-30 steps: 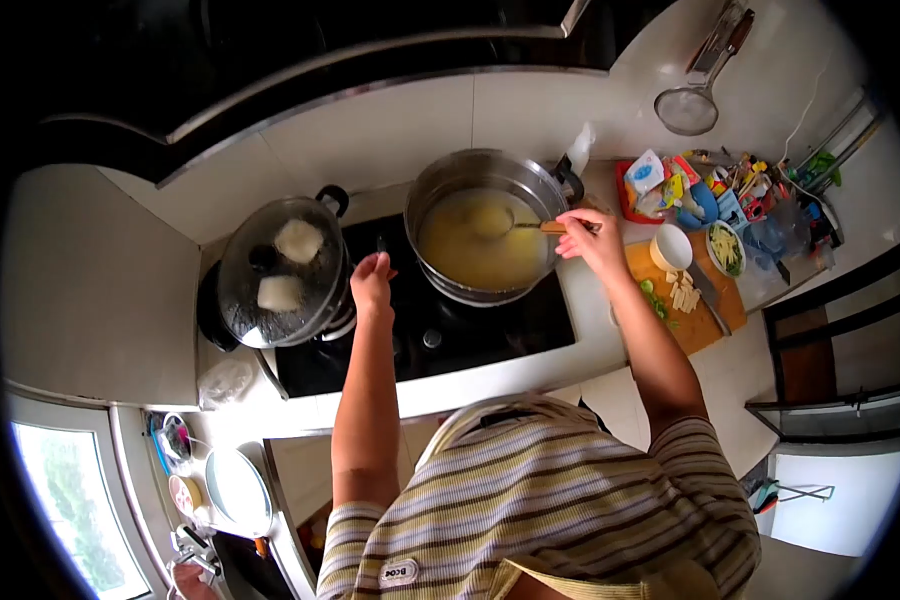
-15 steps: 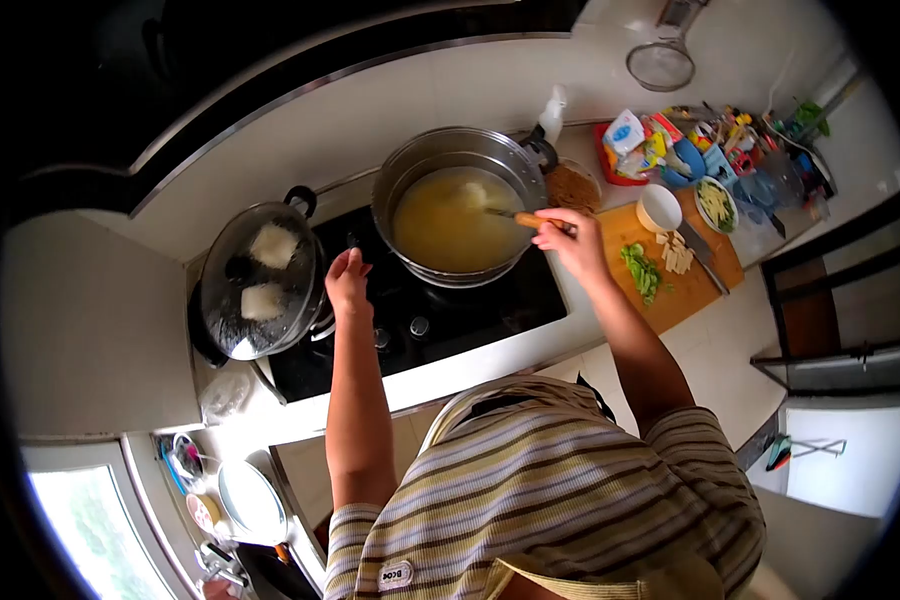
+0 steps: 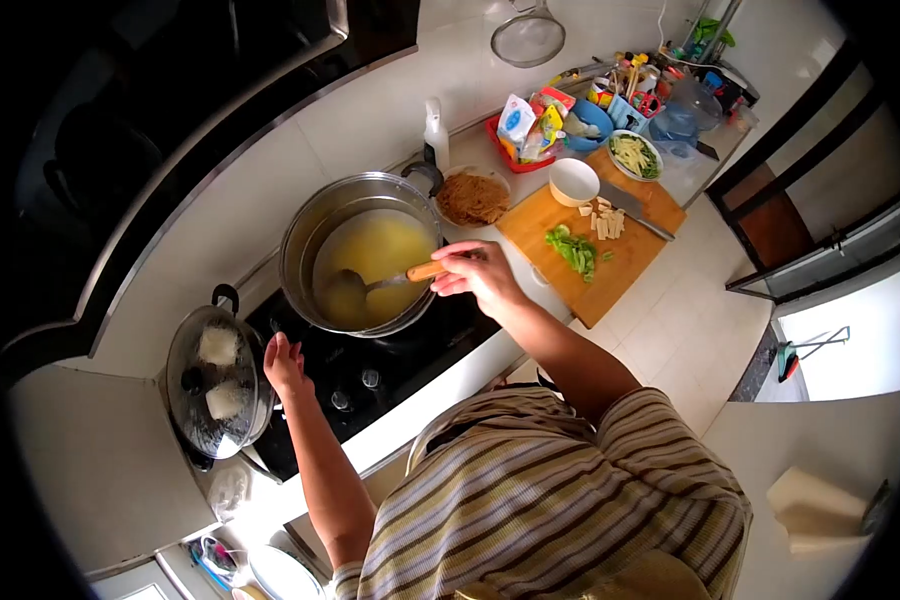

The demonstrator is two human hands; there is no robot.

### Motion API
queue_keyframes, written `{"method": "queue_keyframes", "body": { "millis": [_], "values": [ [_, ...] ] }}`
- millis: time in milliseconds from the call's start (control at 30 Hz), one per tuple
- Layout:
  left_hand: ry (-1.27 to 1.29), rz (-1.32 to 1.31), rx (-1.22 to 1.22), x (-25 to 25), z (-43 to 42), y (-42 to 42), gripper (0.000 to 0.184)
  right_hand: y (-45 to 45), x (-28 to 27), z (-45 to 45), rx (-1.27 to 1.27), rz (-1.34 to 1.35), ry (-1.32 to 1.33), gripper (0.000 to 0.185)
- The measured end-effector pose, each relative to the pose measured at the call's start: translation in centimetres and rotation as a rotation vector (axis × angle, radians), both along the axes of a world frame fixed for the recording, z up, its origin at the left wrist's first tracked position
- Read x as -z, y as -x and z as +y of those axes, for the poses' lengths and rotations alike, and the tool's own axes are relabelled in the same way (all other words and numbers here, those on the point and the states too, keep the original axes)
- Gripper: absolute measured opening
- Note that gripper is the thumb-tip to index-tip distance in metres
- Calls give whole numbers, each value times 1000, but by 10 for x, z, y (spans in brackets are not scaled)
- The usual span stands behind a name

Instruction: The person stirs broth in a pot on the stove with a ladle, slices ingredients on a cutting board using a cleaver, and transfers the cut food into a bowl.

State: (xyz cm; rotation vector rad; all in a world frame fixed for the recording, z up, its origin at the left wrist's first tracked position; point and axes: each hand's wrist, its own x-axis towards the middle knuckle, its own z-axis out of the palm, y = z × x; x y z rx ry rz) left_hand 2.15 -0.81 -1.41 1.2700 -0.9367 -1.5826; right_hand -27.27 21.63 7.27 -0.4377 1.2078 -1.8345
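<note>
In my right hand (image 3: 478, 275) is the wooden handle of a ladle (image 3: 388, 282), its fingers closed around it. The ladle's metal bowl dips into the yellowish liquid inside a large steel pot (image 3: 305, 235) on the stove. To the left, my left hand (image 3: 287, 366) hovers over the cooktop with its fingers curled; what they hold, if anything, is hidden. Just beside that hand stands a pan under a glass lid (image 3: 202, 345), with two white pieces (image 3: 220, 346) showing at it.
Right of the pot are a plate of brown crumbly food (image 3: 472, 198) and a wooden cutting board (image 3: 542, 245) carrying chopped greens (image 3: 570, 250), pale strips (image 3: 606, 220), a white bowl (image 3: 574, 180) and a knife (image 3: 638, 212). Behind lie a red basket (image 3: 510, 150) and a spray bottle (image 3: 435, 135).
The ladle has swung from the pot's far right side to its near left, and its bowl now shows. My view has turned, shifting the scene left. My left hand stays curled.
</note>
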Motion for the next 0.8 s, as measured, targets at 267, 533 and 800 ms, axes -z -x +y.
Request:
{"method": "queue_keyframes", "body": {
  "millis": [267,533,800],
  "values": [
    [-4,-7,-45,-2,5,14,19,7,-42,29,20,276,151,22],
    [-22,-39,-49,-8,7,15,19,-5,-57,15,170,1364,186,21],
    [-20,-71,-87,-17,12,22,16,1,-8,-17,165,1388,20,19]
  ]
}}
